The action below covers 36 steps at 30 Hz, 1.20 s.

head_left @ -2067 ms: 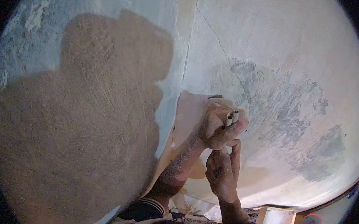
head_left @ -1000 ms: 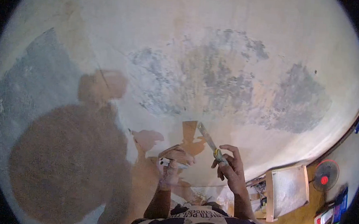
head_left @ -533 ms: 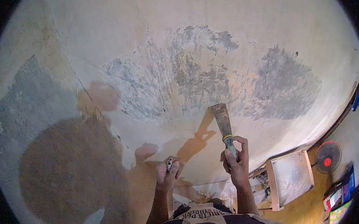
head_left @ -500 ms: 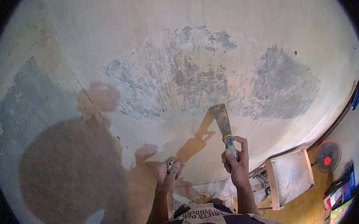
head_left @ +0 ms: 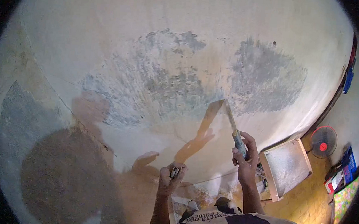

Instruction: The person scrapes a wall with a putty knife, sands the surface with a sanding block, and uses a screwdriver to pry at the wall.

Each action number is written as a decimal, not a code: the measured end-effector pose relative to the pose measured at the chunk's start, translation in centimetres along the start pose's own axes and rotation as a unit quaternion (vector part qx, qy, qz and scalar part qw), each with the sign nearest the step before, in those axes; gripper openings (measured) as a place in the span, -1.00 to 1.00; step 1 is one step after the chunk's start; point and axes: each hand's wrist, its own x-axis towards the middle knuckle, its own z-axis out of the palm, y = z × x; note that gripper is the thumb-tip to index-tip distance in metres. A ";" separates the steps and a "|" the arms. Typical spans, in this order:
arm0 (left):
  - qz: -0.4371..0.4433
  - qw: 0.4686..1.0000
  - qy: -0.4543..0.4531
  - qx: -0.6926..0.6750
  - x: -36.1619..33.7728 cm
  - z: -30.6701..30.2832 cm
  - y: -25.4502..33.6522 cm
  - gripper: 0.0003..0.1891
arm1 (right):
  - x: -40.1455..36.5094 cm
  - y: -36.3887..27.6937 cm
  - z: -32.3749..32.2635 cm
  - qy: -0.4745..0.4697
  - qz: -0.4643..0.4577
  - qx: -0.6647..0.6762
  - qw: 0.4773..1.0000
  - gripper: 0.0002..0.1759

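Observation:
My right hand [head_left: 247, 157] is closed around the worn handle of a scraper [head_left: 230, 116], its blade seen nearly edge-on. The blade's tip is right at the wall [head_left: 218, 16], below patches of bare grey [head_left: 268, 78] where the pale coating is gone. My left hand [head_left: 171, 181] is closed at lower centre, in front of the wall's lower part. A small light-and-dark object [head_left: 175, 172] shows between its fingers; what it is I cannot tell.
A shallow wooden box-like piece [head_left: 289, 168] stands at the lower right over a yellowish tiled floor [head_left: 297, 209]. Beyond it is a fan with a red rim [head_left: 323, 142]. A crack [head_left: 61, 98] runs down the wall at left, with shadows across it.
The view has shifted, so the wall patches sit farther left. The scraper has turned from showing its flat face to nearly edge-on. Both hands keep their hold.

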 end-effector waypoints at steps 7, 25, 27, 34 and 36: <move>0.006 1.000 0.015 -0.007 -0.5 3.8 1.8 -0.85 | 2.9 1.2 -5.1 -0.001 -0.023 -0.065 0.998 -0.46; 0.059 0.981 -0.162 -0.086 4.9 36.4 4.7 -0.60 | 13.6 -1.3 -29.0 0.017 -0.041 -0.089 0.995 -0.51; 0.216 0.962 -0.168 0.014 7.2 38.7 6.7 -0.62 | 14.7 -1.3 -30.2 0.029 -0.075 -0.093 0.992 -0.56; 0.510 0.830 -0.154 0.165 14.6 45.1 16.2 -0.57 | 16.7 -1.6 -33.2 0.049 -0.163 -0.065 0.983 -0.71; 0.552 0.802 -0.151 0.170 17.2 46.7 17.9 -0.63 | 16.7 -1.8 -33.8 0.062 -0.182 -0.090 0.977 -0.72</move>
